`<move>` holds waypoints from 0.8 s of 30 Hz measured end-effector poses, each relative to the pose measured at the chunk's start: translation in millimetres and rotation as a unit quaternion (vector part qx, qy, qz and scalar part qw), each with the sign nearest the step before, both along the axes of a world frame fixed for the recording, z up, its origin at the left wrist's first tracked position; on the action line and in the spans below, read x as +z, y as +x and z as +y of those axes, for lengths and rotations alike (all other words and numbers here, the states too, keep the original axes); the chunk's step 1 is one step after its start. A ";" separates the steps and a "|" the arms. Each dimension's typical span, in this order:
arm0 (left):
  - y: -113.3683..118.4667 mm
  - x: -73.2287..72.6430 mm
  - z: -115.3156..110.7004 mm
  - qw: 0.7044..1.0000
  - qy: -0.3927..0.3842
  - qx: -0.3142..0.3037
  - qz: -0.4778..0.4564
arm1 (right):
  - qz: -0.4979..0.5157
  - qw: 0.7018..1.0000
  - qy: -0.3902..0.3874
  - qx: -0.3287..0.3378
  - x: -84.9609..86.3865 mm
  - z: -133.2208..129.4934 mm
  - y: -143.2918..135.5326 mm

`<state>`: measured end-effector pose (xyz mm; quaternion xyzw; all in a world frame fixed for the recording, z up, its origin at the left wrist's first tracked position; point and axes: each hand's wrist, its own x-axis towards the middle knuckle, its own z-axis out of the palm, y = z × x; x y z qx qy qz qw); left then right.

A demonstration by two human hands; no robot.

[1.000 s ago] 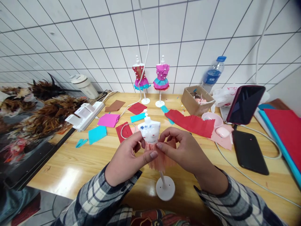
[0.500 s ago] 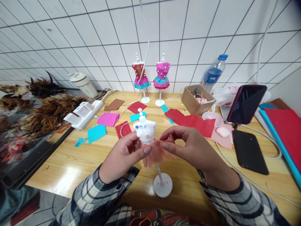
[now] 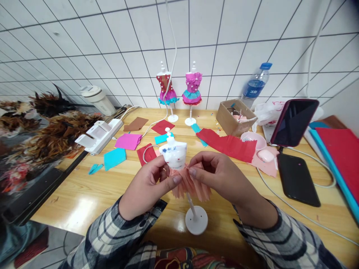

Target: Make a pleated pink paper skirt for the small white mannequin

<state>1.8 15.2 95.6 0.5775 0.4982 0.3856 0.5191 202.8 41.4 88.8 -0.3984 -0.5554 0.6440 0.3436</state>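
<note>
A small white dress form (image 3: 174, 154) stands slightly tilted on its round base, with blue and red marks on its torso. Round its waist hangs a gathered peach crepe-paper skirt (image 3: 193, 186). My left hand (image 3: 148, 183) grips the form's waist from the left, its thumb pressed on the skirt's upper edge. On the other side my right hand (image 3: 218, 175) pinches the peach paper between thumb and forefinger, close against the waist. The form's back and the fingertips behind it are hidden.
Two dressed miniature forms (image 3: 167, 89) stand by the wall. Paper pieces, including a long red strip (image 3: 227, 144), lie across the table. At right are a cardboard box (image 3: 236, 117), a propped phone (image 3: 294, 123) and a flat phone (image 3: 298, 179). A power strip (image 3: 98, 136) sits left.
My right hand has moved slightly left, bringing the peach paper in against the waist. The skirt now hangs in fuller folds on the right. The form's base has shifted a little right.
</note>
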 end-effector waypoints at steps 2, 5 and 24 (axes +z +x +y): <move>-0.6 -1.3 0.2 1.000 -0.005 -0.013 0.010 | -0.010 1.000 0.004 0.000 -0.2 -1.6 -1.7; -1.7 -3.2 -0.1 1.000 -0.003 -0.025 0.013 | -0.025 1.000 0.012 -0.003 -0.6 -3.1 -3.6; -0.8 -2.0 -5.2 0.999 0.025 0.040 0.014 | -0.051 0.998 0.044 0.001 2.9 -2.7 -2.8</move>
